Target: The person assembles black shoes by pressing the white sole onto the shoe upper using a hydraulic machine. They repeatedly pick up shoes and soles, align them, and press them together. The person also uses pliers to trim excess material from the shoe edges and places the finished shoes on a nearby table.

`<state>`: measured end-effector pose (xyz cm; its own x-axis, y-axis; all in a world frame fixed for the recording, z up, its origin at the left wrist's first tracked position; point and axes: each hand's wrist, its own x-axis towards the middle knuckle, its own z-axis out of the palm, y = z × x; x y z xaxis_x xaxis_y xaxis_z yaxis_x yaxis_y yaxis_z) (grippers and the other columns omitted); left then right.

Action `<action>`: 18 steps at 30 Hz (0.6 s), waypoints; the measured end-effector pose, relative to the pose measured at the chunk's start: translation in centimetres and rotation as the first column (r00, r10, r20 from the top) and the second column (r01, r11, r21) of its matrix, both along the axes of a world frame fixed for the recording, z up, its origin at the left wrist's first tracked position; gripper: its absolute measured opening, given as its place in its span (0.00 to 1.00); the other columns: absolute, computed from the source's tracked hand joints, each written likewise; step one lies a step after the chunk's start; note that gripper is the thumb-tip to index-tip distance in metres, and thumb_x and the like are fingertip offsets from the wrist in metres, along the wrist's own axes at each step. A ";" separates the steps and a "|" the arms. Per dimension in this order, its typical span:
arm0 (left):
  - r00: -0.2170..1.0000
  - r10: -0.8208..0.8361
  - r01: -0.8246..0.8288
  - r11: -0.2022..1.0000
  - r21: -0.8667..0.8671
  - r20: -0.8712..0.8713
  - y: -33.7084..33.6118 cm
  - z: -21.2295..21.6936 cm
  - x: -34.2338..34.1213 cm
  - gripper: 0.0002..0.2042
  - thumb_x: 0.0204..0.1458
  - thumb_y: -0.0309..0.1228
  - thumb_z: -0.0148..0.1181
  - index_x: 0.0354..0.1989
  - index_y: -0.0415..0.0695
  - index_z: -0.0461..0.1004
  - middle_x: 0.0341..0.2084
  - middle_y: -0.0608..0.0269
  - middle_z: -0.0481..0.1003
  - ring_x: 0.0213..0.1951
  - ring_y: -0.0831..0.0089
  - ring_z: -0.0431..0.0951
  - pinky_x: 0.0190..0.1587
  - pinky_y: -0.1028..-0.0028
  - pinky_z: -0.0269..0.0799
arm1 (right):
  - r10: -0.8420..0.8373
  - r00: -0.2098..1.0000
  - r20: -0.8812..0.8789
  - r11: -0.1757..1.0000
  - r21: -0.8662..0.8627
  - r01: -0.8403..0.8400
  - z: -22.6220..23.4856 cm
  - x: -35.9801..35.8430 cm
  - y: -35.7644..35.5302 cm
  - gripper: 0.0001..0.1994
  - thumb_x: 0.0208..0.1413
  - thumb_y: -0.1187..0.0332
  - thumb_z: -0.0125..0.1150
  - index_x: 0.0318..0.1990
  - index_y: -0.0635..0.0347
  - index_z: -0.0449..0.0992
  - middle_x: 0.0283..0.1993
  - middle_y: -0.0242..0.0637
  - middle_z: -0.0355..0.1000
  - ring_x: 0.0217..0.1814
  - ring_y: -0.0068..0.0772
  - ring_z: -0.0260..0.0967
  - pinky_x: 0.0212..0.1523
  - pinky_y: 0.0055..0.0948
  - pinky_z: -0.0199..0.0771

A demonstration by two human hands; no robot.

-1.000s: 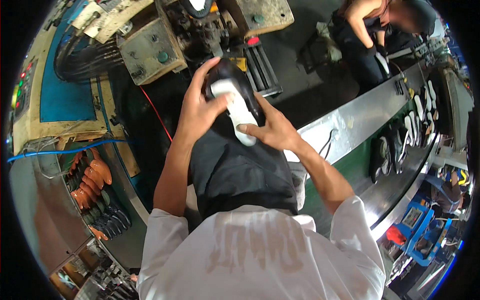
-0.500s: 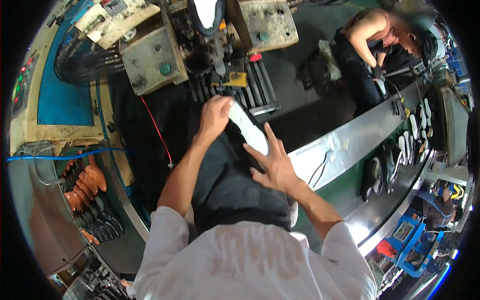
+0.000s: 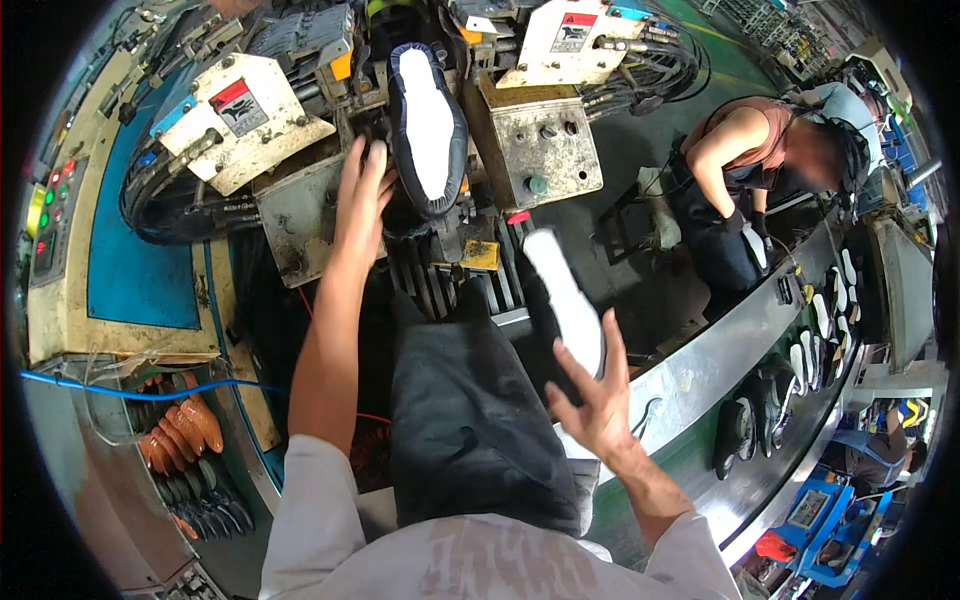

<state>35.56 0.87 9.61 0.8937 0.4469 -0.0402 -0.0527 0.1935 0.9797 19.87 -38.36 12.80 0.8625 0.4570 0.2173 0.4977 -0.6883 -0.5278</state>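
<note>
My right hand point(image 3: 598, 400) grips the heel end of a black shoe upper point(image 3: 540, 305) with a white insole board point(image 3: 565, 300) facing up. Its fingers lie spread along the heel, and the toe points away from me, above my knees. My left hand point(image 3: 362, 205) is open with fingers stretched out, holding nothing. It hovers over the left control box point(image 3: 300, 215), next to another black shoe upper point(image 3: 458, 165). That second upper sits sole up in the machine, its white board point(image 3: 428, 125) showing and its black edge gathered around it.
Cream machine heads with hoses point(image 3: 235, 120) flank the shoe in the machine. A metal-edged bench point(image 3: 690, 380) runs along my right, with several black shoes point(image 3: 740, 435) beyond. Orange shoe lasts point(image 3: 185, 430) lie on the left. A co-worker point(image 3: 735, 180) sits at the far right.
My left hand has let go of the shoe upper and moved forward to the machine. My right hand has carried the upper to the right. The view has tilted up, showing more of the machine.
</note>
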 end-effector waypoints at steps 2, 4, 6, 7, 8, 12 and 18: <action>0.965 -0.247 0.256 0.843 -0.472 0.082 1.2 2.8 4.7 0.34 0.68 0.52 0.63 0.76 0.49 0.63 0.62 0.58 0.76 0.60 0.63 0.78 0.64 0.57 0.75 | 0.007 0.996 0.087 0.999 0.031 -0.009 2.0 4.2 2.8 0.33 0.51 0.65 0.79 0.68 0.43 0.81 0.83 0.75 0.42 0.81 0.77 0.54 0.74 0.63 0.65; 0.992 -0.114 0.096 0.967 -0.236 -0.062 -1.6 6.2 5.9 0.29 0.68 0.45 0.63 0.74 0.47 0.67 0.57 0.60 0.80 0.57 0.66 0.81 0.61 0.59 0.78 | 0.038 0.981 0.192 0.999 0.028 -0.044 4.1 8.2 5.6 0.34 0.51 0.65 0.79 0.69 0.40 0.79 0.82 0.75 0.43 0.80 0.78 0.55 0.74 0.62 0.66; 0.978 -0.205 0.190 0.942 -0.278 -0.027 0.6 6.2 4.4 0.29 0.70 0.37 0.61 0.77 0.46 0.61 0.64 0.53 0.75 0.61 0.63 0.78 0.62 0.60 0.78 | 0.083 0.960 0.267 0.992 0.067 -0.104 5.5 11.9 9.4 0.35 0.51 0.65 0.78 0.70 0.38 0.78 0.81 0.76 0.44 0.79 0.78 0.56 0.74 0.61 0.66; 0.968 -0.216 0.242 0.933 -0.264 0.124 1.5 5.9 2.2 0.29 0.70 0.34 0.59 0.77 0.44 0.60 0.63 0.52 0.75 0.60 0.61 0.79 0.63 0.62 0.79 | 0.112 0.945 0.308 0.989 0.060 -0.137 6.0 13.8 11.6 0.35 0.52 0.65 0.78 0.71 0.37 0.78 0.81 0.76 0.43 0.78 0.79 0.57 0.74 0.61 0.66; 0.951 -0.228 0.267 0.945 -0.188 0.209 0.8 6.8 -0.7 0.29 0.71 0.39 0.55 0.77 0.44 0.60 0.58 0.52 0.78 0.58 0.61 0.82 0.59 0.60 0.82 | 0.126 0.929 0.347 0.988 0.039 -0.148 6.2 15.4 13.3 0.35 0.52 0.64 0.77 0.71 0.37 0.77 0.81 0.77 0.43 0.76 0.80 0.58 0.73 0.61 0.67; 0.968 -0.185 0.233 0.911 -0.340 0.168 1.3 7.1 -13.3 0.34 0.68 0.51 0.54 0.75 0.41 0.61 0.54 0.44 0.79 0.51 0.51 0.84 0.49 0.52 0.85 | 0.099 0.939 0.331 0.986 0.093 -0.137 4.9 20.1 20.4 0.34 0.55 0.62 0.76 0.72 0.34 0.76 0.82 0.76 0.40 0.70 0.83 0.62 0.72 0.61 0.69; 0.997 -0.036 0.063 0.886 -0.458 0.068 0.2 3.6 -24.4 0.45 0.60 0.66 0.60 0.73 0.40 0.62 0.47 0.39 0.80 0.40 0.46 0.87 0.38 0.48 0.88 | 0.067 0.946 0.316 0.993 0.075 -0.095 0.9 20.9 22.9 0.34 0.57 0.62 0.75 0.73 0.34 0.75 0.83 0.73 0.37 0.69 0.80 0.62 0.70 0.58 0.72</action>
